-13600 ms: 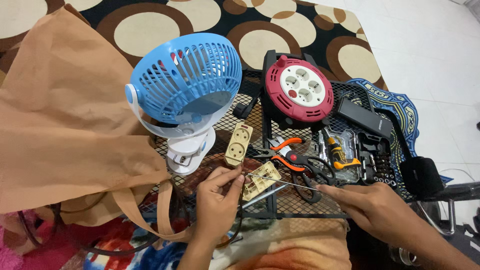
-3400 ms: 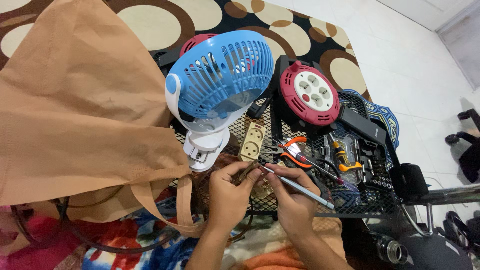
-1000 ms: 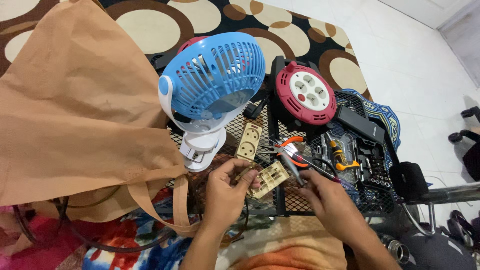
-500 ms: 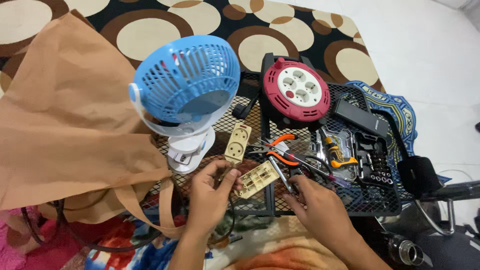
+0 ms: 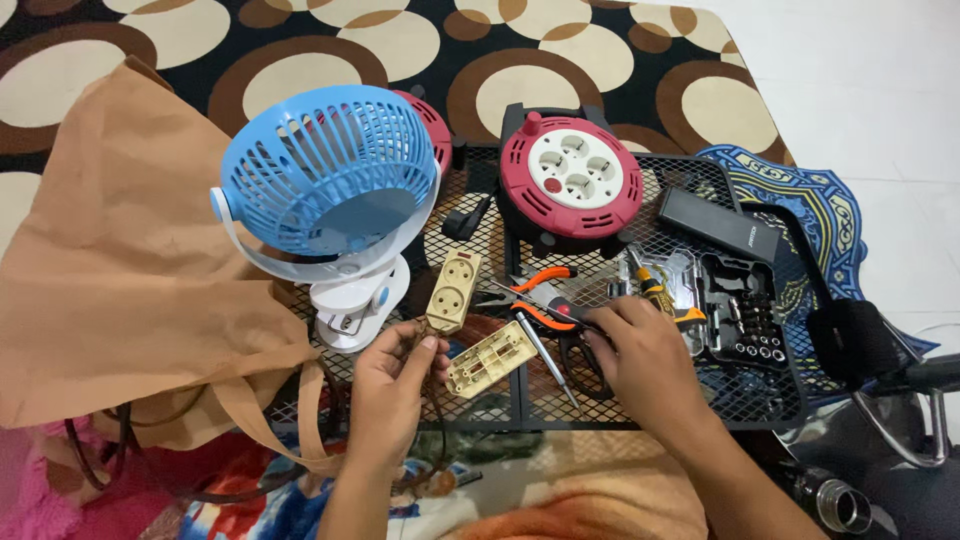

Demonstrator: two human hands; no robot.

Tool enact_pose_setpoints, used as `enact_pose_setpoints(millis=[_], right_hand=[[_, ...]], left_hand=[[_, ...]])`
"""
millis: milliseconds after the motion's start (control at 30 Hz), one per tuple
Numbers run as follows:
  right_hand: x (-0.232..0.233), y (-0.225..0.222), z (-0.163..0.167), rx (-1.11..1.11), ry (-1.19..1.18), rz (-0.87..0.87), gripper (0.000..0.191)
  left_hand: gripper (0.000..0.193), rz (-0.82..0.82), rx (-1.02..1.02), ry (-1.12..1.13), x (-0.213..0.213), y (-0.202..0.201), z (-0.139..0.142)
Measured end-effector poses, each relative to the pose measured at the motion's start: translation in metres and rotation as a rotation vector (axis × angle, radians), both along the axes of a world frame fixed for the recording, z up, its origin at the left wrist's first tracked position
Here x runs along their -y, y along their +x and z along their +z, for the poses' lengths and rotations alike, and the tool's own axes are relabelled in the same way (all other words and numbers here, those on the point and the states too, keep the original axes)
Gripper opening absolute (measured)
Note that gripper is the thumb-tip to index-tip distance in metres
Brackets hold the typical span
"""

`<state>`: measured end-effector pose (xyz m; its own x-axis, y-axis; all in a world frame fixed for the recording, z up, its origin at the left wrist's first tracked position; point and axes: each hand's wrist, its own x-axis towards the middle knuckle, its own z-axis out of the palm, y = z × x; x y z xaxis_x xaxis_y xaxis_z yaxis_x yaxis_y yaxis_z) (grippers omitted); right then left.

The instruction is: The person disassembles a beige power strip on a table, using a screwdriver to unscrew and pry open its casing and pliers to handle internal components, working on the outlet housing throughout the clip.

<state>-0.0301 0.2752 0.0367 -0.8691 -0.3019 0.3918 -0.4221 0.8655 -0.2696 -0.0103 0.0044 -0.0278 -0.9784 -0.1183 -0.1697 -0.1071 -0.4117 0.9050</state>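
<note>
2 hands work on the mesh table [image 5: 760, 400]: left hand [image 5: 395, 385] pinches a brown cord [image 5: 437, 440], right hand [image 5: 640, 355] closes on black-handled scissors [image 5: 580, 345] beside the beige socket [image 5: 452, 291].

Glossy plastic fan [image 5: 325, 175], black metal mesh rack [image 5: 760, 395]

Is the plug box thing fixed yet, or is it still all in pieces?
Still in pieces. Done: the beige socket strip is opened, its top cover lying apart from its base plate on the mesh table. In hand: the left hand pinches a brown cable, and the right hand rests among the tools by the orange-handled pliers. Left: the cable isn't joined, the cover isn't back on.
</note>
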Motion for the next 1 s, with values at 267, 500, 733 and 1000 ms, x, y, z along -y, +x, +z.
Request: enact_pose_setpoints(millis=[267, 500, 733, 1000], right_hand=[[-0.002, -0.005, 0.005, -0.029, -0.029, -0.011, 0.009], [0.006, 0.027, 0.03, 0.034, -0.274, 0.082, 0.017], [0.028, 0.062, 0.046, 0.421, -0.272, 0.073, 0.036], [0.036, 0.066, 0.052, 0.48, -0.201, 0.119, 0.044]], left_hand=[[0.013, -0.018, -0.042, -0.005, 0.001, -0.001, 0.001], [0.016, -0.016, -0.047, -0.013, -0.001, 0.0, 0.004], [0.015, -0.021, -0.068, 0.106, -0.007, -0.003, 0.0], [0.018, -0.056, -0.112, 0.14, -0.017, -0.002, 0.001]])
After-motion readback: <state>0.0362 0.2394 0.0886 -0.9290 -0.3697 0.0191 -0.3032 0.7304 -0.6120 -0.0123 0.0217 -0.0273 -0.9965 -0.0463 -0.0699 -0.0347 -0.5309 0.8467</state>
